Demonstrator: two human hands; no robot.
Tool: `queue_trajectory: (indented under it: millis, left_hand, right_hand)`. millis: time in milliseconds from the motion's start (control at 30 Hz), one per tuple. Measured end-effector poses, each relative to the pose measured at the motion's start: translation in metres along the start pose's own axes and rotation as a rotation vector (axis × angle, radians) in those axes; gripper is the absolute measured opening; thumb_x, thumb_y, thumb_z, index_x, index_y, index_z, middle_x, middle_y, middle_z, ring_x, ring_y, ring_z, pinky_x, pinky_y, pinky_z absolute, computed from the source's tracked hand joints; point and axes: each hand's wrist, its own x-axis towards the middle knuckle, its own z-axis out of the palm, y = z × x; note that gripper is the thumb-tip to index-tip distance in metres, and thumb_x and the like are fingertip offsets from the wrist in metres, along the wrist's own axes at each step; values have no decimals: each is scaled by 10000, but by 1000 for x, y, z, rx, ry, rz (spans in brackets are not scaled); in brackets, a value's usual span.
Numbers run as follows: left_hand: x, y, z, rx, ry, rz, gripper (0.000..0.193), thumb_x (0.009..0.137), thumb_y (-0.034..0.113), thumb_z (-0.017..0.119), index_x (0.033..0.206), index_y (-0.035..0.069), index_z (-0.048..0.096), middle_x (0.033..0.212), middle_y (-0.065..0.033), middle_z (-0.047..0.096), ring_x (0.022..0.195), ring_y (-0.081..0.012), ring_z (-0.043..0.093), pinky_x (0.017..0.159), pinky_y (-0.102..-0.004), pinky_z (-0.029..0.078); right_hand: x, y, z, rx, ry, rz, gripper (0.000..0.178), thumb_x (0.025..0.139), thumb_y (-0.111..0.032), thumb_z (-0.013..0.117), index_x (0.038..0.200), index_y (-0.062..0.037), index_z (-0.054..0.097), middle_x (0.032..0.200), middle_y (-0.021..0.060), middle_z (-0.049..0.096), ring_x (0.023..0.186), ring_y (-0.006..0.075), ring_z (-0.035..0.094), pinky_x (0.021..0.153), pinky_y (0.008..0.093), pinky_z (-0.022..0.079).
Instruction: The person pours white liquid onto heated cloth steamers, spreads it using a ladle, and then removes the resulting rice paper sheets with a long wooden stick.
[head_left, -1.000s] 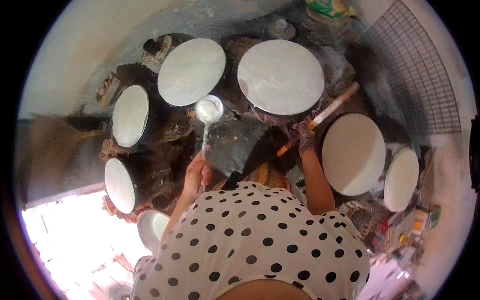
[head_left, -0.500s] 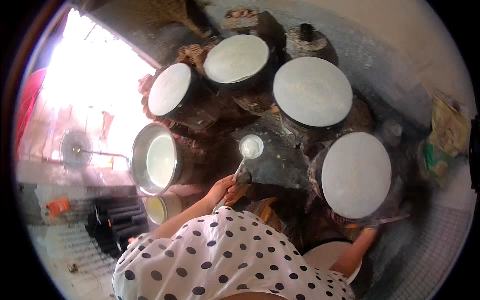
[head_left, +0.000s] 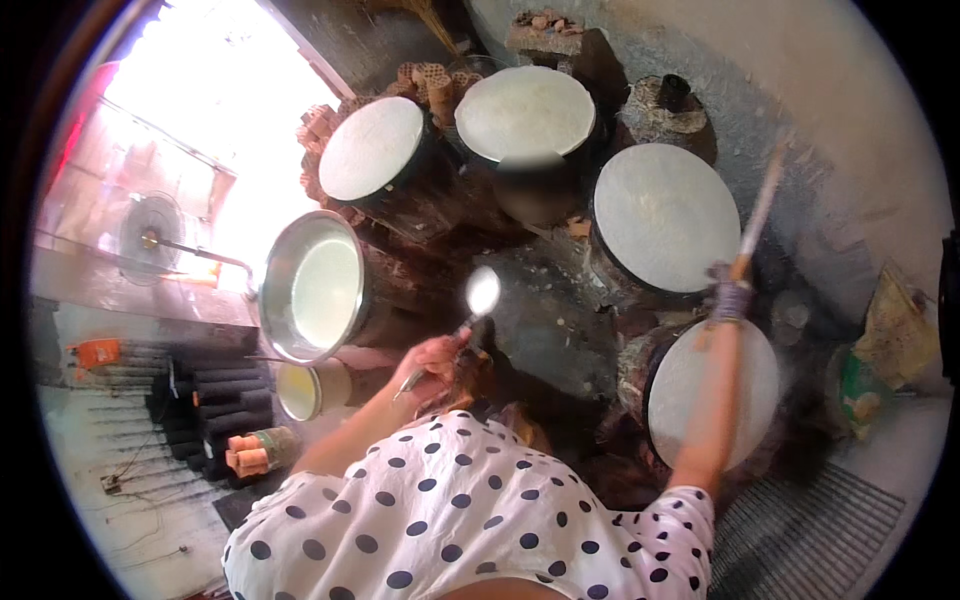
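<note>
My left hand (head_left: 432, 362) is closed round the handle of a ladle (head_left: 484, 290), whose pale round bowl sits in front of the fingers. At the right, my right hand (head_left: 728, 300), with something greyish wrapped about it, grips a long thin stick (head_left: 766, 200) that points up and away. That hand is over the far edge of the near right white-topped pot (head_left: 690, 395), beside the back right white-topped pot (head_left: 665, 215). Whether the stick touches that pot I cannot tell. Two more white-topped pots, one at the far middle (head_left: 525, 112) and one at the far left (head_left: 372, 150), stand beyond.
A steel basin of white liquid (head_left: 357, 285) stands at the left, with a bucket (head_left: 319, 392) beside it. Farther left are black cylinders (head_left: 230, 395), orange cylinders (head_left: 250, 458) and a fan (head_left: 150, 238). A sack (head_left: 875, 350) leans by the right wall.
My right hand has risen from below the near right pot to its far edge, and the stick has swung to point away. The ladle has drawn slightly nearer the left hand; the view has shifted.
</note>
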Motion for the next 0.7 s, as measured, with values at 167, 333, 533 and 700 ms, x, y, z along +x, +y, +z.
queue_trajectory:
  millis: [167, 333, 533, 700]
  left_hand:
    - [0, 55, 51, 1099, -25, 326, 430, 999, 157, 380, 1423, 106, 334, 561, 38, 346, 390, -60, 329, 375, -208, 287]
    - [41, 132, 72, 976, 57, 325, 399, 997, 161, 393, 1391, 100, 383, 582, 41, 339, 430, -65, 324, 405, -206, 286]
    - [29, 217, 95, 938, 137, 352, 390, 994, 165, 390, 1365, 46, 397, 561, 31, 336, 409, -77, 311, 420, -218, 297]
    - [10, 258, 105, 951, 232, 392, 382, 1000, 164, 376, 1375, 93, 398, 566, 34, 336, 390, -71, 290, 381, -210, 260]
  right_hand:
    - [-61, 47, 152, -325, -23, -155, 366, 828, -392, 630, 879, -35, 687, 752, 133, 659, 689, 212, 627, 635, 396, 504]
    - [-97, -43, 295, -866, -165, -222, 404, 849, -396, 615, 1063, -54, 652, 939, 206, 653, 883, 341, 637, 788, 427, 495]
    - [-74, -107, 462, -838, -185, -781, 441, 765, -338, 705, 1142, -135, 599, 1036, 142, 613, 984, 320, 589, 823, 436, 480]
    - [-59, -133, 533, -1076, -203, -881, 534, 763, -333, 707, 1230, -157, 519, 1069, 105, 606, 1037, 308, 570, 834, 452, 482]
